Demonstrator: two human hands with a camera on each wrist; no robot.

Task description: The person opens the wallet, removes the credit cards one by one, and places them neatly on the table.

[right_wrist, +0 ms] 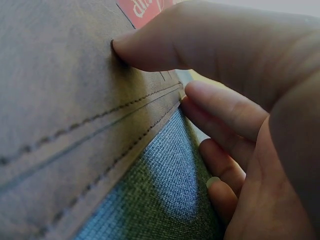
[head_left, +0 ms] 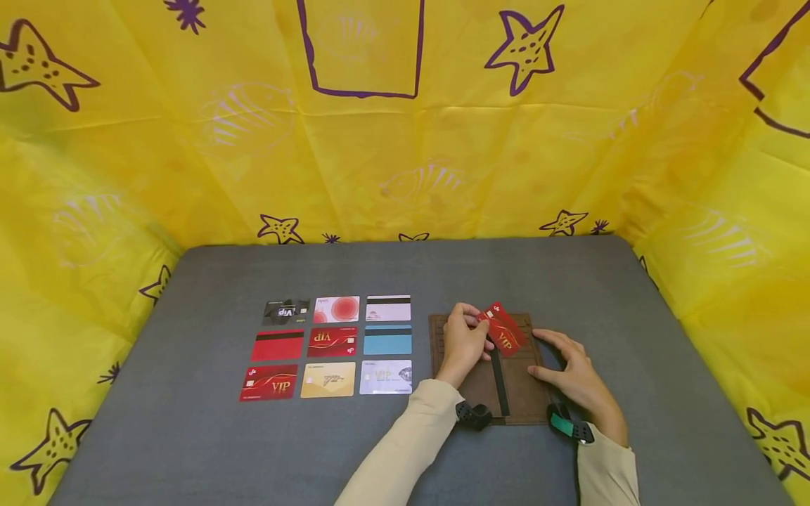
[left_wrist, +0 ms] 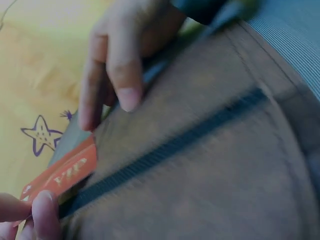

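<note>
My left hand (head_left: 465, 343) pinches a red VIP card (head_left: 504, 330) between thumb and fingers. The card lies tilted over the upper part of an open brown wallet (head_left: 525, 400); whether its lower edge is inside a slot I cannot tell. A black strap (head_left: 500, 383) runs down the wallet's middle. At the wallet's right side is my right hand (head_left: 579, 372). Its thumb (right_wrist: 145, 50) rests on the leather, while the other fingers lie loosely bent by the stitched edge. The left wrist view is blurred and shows the card (left_wrist: 75, 167) at the left fingertips.
Left of the wallet, several cards lie in rows on the grey table (head_left: 209, 450), among them a black card (head_left: 286, 312), a blue card (head_left: 387, 341) and a gold card (head_left: 327, 380). A yellow patterned cloth (head_left: 354, 161) encloses the table's back and sides.
</note>
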